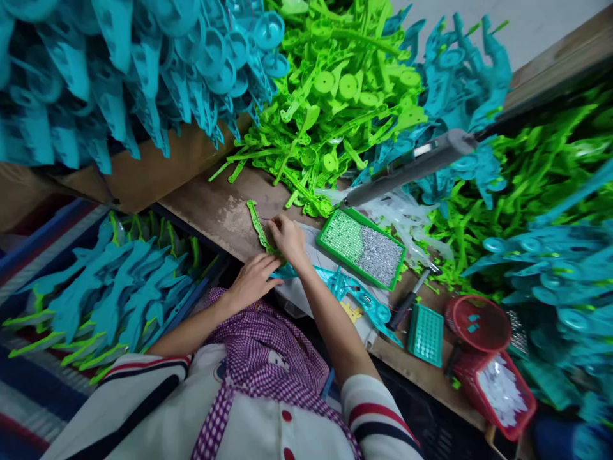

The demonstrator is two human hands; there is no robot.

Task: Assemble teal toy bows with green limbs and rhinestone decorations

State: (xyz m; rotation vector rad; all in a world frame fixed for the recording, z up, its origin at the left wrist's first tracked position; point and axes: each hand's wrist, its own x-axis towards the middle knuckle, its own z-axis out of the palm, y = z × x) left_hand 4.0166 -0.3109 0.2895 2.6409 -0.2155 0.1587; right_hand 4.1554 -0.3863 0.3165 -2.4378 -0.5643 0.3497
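Both hands meet at the front edge of the bench, over a long, narrow light-green plastic part. My left hand has its fingers closed around the lower end of this part. Just above it, my right hand is closed in a pinch beside the part. A thin dark line like a wire runs near its fingertips, but what they hold is too small to make out. A turquoise plastic shell lies by my right forearm, its inside facing up with small parts in it.
A green tray holds small metal pieces. A grey pen-shaped power screwdriver hangs above it. Light-green parts and turquoise shells are heaped behind. Assembled pieces fill the left crate. Red baskets stand at right.
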